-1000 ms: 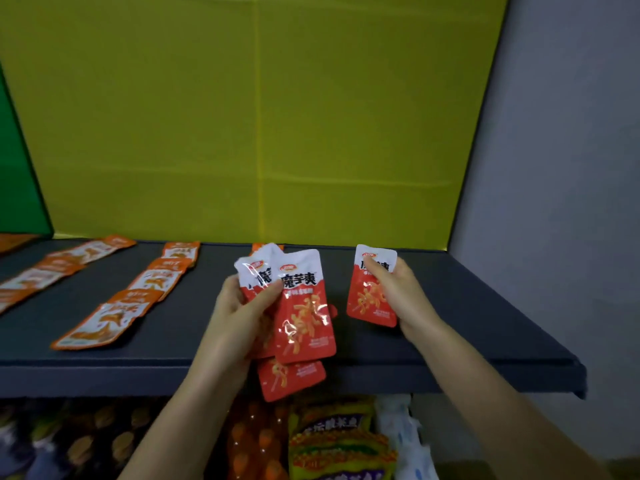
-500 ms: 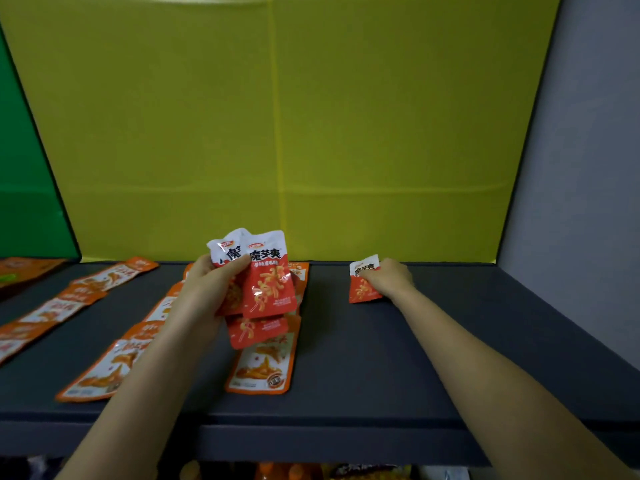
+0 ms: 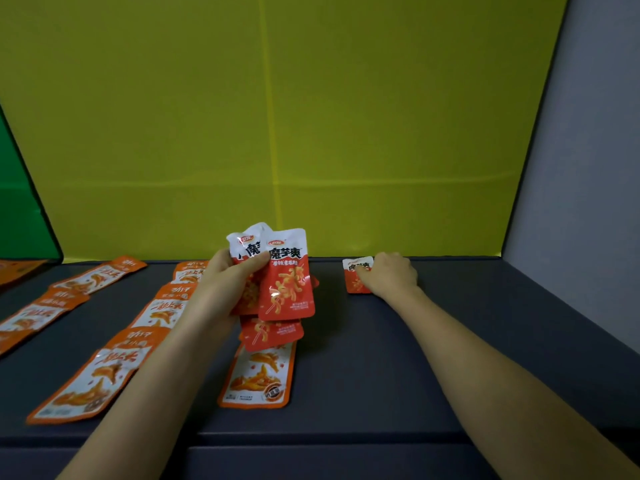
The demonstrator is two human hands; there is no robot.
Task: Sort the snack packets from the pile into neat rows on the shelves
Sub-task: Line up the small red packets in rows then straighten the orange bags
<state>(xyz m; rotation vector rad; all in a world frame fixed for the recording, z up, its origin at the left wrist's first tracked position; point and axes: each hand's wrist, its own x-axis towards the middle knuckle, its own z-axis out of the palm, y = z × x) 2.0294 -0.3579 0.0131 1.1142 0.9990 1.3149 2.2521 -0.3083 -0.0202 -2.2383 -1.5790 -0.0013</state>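
My left hand (image 3: 227,284) is shut on a fanned bunch of red and white snack packets (image 3: 287,275), held upright above the middle of the dark shelf (image 3: 450,358). One red packet (image 3: 356,273) lies flat at the back of the shelf, right of centre, with my right hand (image 3: 391,273) resting on its right side, fingers curled over it. Long orange packets lie in rows on the shelf: one row (image 3: 156,313) under my left forearm, another row (image 3: 62,296) further left, and a single orange packet (image 3: 258,375) below the held bunch.
A yellow back panel (image 3: 277,133) closes the shelf behind. A grey side wall (image 3: 581,202) stands on the right. A green panel (image 3: 20,209) shows at far left. The shelf's front edge (image 3: 311,441) runs across the bottom of the view.
My right hand carried the single red packet away from me and laid it down at the back of the shelf. The view rose, so the lower shelf's goods dropped out of sight.
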